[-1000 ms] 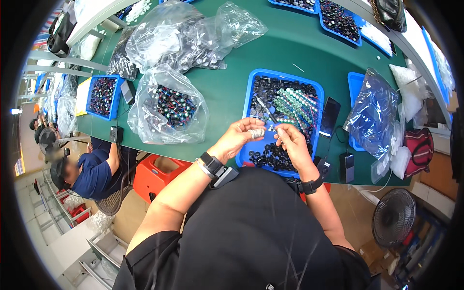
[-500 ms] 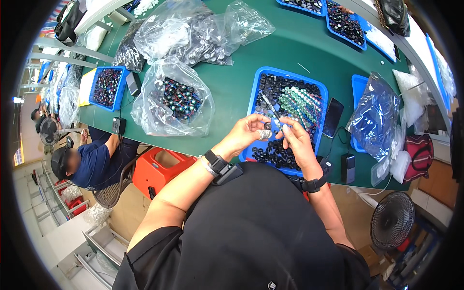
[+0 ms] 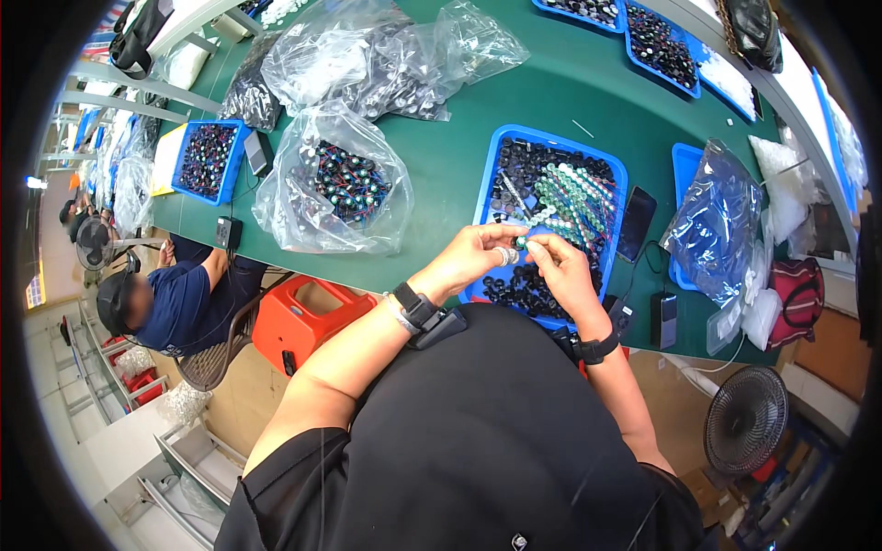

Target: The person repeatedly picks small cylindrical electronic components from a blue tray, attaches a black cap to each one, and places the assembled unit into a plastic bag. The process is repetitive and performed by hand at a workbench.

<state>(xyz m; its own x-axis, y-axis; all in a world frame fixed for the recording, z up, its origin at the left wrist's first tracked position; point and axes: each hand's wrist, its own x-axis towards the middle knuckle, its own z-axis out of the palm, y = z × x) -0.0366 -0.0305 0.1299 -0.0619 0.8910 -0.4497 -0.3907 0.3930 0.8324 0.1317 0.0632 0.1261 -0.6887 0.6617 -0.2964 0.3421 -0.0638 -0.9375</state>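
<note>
Both hands meet over the near part of a blue tray. My left hand pinches a small dark round part with a green face between thumb and fingertips. My right hand closes on the same part from the other side, its fingertips touching it. Beyond the fingers, a slim silvery tool lies over the tray's contents. The tray holds loose black round caps and rows of clear green round pieces with coloured wires.
A clear bag of wired round parts sits left of the tray, with larger bags behind. A phone and a second blue tray under a plastic bag are to the right. A co-worker sits at left by a red stool.
The slim tool has left my right hand and now lies in the tray. My right fingertips have come over to the small part in my left hand.
</note>
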